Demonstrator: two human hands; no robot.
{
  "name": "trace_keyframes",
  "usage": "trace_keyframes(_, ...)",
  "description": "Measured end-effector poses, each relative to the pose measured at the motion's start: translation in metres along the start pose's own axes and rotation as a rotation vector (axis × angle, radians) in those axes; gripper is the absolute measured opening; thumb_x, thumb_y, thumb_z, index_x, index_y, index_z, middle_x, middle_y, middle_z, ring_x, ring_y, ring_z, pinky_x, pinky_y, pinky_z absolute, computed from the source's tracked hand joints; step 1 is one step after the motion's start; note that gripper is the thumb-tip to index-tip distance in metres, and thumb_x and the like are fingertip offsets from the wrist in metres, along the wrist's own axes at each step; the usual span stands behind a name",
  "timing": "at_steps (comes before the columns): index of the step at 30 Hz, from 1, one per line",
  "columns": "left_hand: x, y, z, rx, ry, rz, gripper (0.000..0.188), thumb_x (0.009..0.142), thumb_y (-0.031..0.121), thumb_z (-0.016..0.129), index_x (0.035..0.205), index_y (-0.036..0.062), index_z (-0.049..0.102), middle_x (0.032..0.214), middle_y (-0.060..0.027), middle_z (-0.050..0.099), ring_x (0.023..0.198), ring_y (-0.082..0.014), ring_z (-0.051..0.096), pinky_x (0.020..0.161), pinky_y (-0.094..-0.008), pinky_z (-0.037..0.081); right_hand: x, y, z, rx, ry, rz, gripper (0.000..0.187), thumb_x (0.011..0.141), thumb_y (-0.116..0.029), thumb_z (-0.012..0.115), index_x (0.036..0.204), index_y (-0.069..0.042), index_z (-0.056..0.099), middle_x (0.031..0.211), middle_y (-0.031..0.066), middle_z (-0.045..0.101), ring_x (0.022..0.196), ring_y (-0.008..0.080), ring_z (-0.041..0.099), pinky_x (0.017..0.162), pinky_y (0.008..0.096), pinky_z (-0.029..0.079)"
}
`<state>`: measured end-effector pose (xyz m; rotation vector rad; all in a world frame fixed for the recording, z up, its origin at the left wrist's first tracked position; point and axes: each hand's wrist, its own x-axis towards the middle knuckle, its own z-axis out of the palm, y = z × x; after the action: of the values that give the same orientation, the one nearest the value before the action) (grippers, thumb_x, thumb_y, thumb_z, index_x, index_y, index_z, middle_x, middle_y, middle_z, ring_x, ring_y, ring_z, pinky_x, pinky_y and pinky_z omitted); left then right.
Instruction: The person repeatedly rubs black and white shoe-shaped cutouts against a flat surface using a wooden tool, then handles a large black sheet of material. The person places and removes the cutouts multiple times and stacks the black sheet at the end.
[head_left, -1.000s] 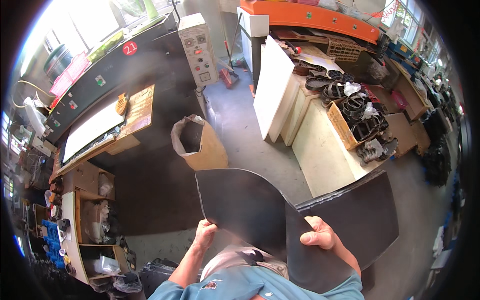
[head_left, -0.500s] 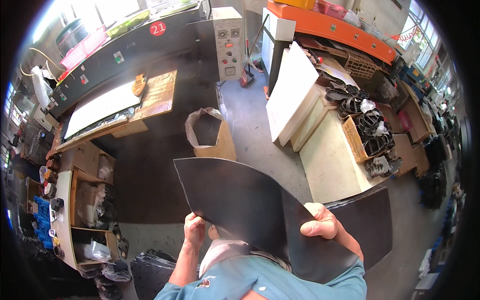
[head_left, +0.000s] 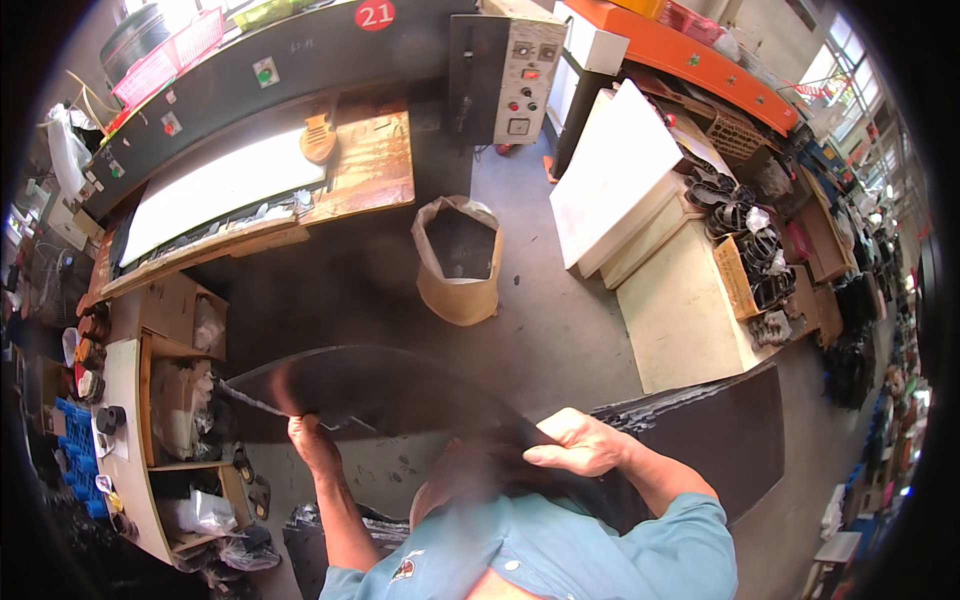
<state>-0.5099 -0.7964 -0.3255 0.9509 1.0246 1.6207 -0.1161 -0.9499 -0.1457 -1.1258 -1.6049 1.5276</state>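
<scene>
A large, thin black sheet (head_left: 400,385) bows upward between my hands in front of my body, partly blurred. At its left edge, my left hand (head_left: 313,445) is closed on it. My right hand (head_left: 580,443) grips the right side, thumb lying on top and the other fingers mostly hidden. A stack of similar black sheets (head_left: 715,440) with ragged pale edges lies right of my right arm. More dark sheets (head_left: 310,550) lie low beside my left forearm.
Ahead on the left, a machine table holds a white board (head_left: 220,210) and a wooden sole-shaped piece (head_left: 318,140). An open sack (head_left: 458,300) stands on the floor. White boards (head_left: 615,180) lean at the right near sandals (head_left: 745,235). A wooden shelf unit (head_left: 128,440) stands left.
The black sheet has swung left and lower, and it now arches toward the table. My left hand has moved left with it, my right hand slightly left. The view has turned left.
</scene>
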Motion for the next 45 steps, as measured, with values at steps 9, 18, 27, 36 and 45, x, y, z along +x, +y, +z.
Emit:
trace_keyframes(9,0.075,0.014,-0.072,0.167,0.024,0.187,0.025,0.095,0.024,0.077,0.099,0.0013,0.069,0.101,-0.0094,0.074,0.095,-0.0163,0.069,0.087,-0.0305,0.054,0.131,0.019,-0.034,-0.102,0.009,0.008,0.020,0.103,-0.014,0.072,0.090,0.001,0.069,0.074,0.0094,0.064,0.065,0.0205,0.056,0.064,0.0364,0.049)
trace_keyframes(18,0.179,0.044,-0.116,0.229,0.197,0.080,0.017,0.097,0.014,0.059,0.100,0.0022,0.071,0.096,0.0010,0.061,0.088,-0.0090,0.050,0.082,-0.0269,0.041,0.311,-0.017,-0.095,-0.698,-0.157,-0.342,0.038,0.093,-0.018,0.082,0.074,-0.005,0.052,0.068,0.0121,0.047,0.060,0.0329,0.049,0.056,0.0461,0.042)
trace_keyframes(27,0.278,0.070,-0.174,0.148,0.133,0.179,0.067,0.105,0.033,0.058,0.157,-0.0090,0.049,0.154,-0.0143,0.059,0.141,-0.0237,0.055,0.122,-0.0380,0.036,0.462,-0.133,-0.093,-1.190,-0.258,-0.527,0.032,0.075,-0.018,0.090,0.075,-0.007,0.060,0.073,0.0080,0.057,0.072,0.0298,0.061,0.063,0.0434,0.051)
trace_keyframes(36,0.542,0.176,-0.271,0.509,0.009,0.167,0.039,0.110,0.034,0.062,0.133,0.0030,0.063,0.113,-0.0036,0.067,0.105,-0.0191,0.064,0.096,-0.0385,0.053,0.715,-0.313,-0.091,-1.667,0.109,-0.400,0.027,0.097,-0.022,0.074,0.092,-0.001,0.058,0.093,0.0189,0.059,0.091,0.0419,0.061,0.083,0.0497,0.050)
trace_keyframes(45,0.607,-0.021,-0.323,0.638,0.330,-0.046,0.054,0.111,0.034,0.063,0.074,-0.0010,0.047,0.065,-0.0025,0.036,0.065,-0.0123,0.034,0.057,-0.0377,0.034,0.760,-0.074,-0.042,-1.264,0.700,-0.473,0.023,0.096,-0.017,0.080,0.110,-0.001,0.072,0.107,0.0202,0.075,0.101,0.0381,0.072,0.091,0.0437,0.057)
